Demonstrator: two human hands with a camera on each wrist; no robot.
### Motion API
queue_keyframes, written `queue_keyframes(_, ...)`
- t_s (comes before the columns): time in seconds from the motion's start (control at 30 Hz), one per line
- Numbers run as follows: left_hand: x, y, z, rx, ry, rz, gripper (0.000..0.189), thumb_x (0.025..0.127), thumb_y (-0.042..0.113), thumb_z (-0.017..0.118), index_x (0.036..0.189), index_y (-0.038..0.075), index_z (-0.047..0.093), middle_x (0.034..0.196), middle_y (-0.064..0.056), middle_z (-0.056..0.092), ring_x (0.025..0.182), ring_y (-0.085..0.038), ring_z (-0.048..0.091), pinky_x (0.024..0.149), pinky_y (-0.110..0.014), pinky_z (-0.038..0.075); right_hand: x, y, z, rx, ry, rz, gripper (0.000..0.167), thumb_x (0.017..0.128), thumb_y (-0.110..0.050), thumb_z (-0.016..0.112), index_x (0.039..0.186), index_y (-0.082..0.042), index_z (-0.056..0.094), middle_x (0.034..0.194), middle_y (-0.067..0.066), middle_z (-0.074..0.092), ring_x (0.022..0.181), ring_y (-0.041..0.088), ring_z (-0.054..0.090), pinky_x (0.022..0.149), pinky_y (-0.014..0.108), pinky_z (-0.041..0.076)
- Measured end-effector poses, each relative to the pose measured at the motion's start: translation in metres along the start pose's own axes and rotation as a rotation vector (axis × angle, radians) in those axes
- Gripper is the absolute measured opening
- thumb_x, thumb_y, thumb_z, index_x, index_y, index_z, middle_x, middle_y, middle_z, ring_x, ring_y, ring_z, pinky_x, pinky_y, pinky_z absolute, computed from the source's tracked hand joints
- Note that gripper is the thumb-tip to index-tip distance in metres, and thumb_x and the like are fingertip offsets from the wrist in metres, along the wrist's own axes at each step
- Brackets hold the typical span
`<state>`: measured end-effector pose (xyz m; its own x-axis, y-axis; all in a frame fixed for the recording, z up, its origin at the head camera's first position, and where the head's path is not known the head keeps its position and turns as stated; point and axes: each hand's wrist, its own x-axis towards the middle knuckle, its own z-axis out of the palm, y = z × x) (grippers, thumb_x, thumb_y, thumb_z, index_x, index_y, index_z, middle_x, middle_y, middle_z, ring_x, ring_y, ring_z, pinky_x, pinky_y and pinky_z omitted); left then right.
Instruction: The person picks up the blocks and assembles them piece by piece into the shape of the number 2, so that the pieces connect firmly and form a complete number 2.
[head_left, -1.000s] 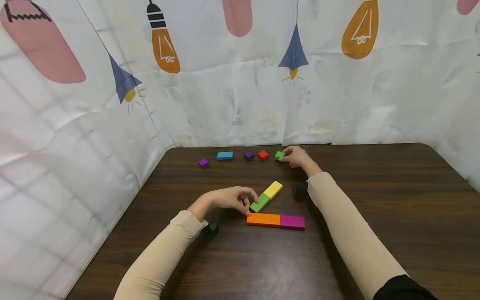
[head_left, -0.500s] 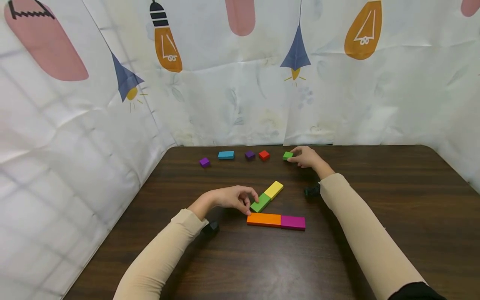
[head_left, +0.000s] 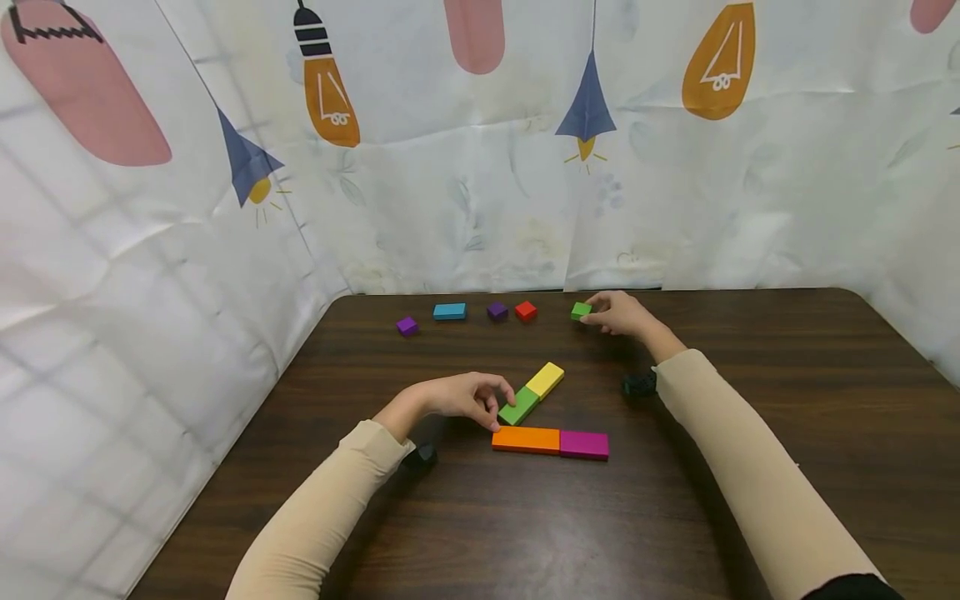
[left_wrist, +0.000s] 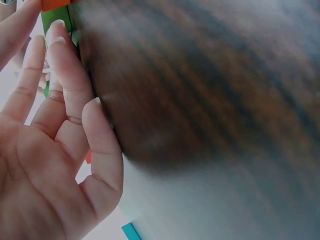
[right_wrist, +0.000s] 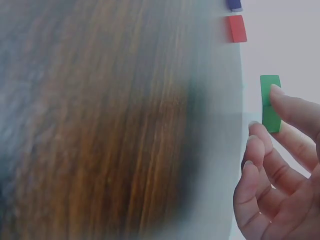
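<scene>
Right hand [head_left: 624, 315] pinches small green block [head_left: 581, 311]; left hand [head_left: 461, 396], fingers apart, seemingly steadies orange block [head_left: 527, 440] and long green block [head_left: 520, 407]

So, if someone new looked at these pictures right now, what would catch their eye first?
Probably the bright blocks around the middle of the dark table: an orange block and a magenta block end to end, with a longer green block and a yellow block slanting away behind. Next, likely the right grip pinching a small green block near the far edge, and the bulb-patterned backdrop beyond.
</scene>
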<state>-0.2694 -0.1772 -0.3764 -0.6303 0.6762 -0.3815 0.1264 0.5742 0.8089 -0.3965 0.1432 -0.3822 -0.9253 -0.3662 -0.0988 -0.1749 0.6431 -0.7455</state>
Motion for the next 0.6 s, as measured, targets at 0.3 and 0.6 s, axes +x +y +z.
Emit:
queue_keyframes(0.3,0.0,0.0,0.0,-0.003,0.002,-0.006,0.036,0.095,-0.001,0.069,0.129,0.003,0.058,0.086,-0.003,0.06,0.079,-0.015,0.055,0.075,-0.026,0.044,-0.009,-0.004,-0.001,-0.027,0.012,-0.055,0.047,0.102,-0.022,0.066,0.14,0.005,0.055,0.107,0.019,0.064,0.078,0.023,0.062,0.068,0.033,0.05)
queue_keyframes(0.6,0.0,0.0,0.0,-0.003,-0.001,-0.005,0.035,0.096,-0.001,0.069,0.129,0.003,0.057,0.086,-0.003,0.06,0.079,-0.015,0.055,0.074,-0.026,0.044,-0.013,-0.008,0.003,0.003,0.007,-0.088,0.045,0.101,-0.021,0.068,0.137,0.004,0.059,0.102,0.017,0.065,0.079,0.025,0.063,0.066,0.032,0.049)
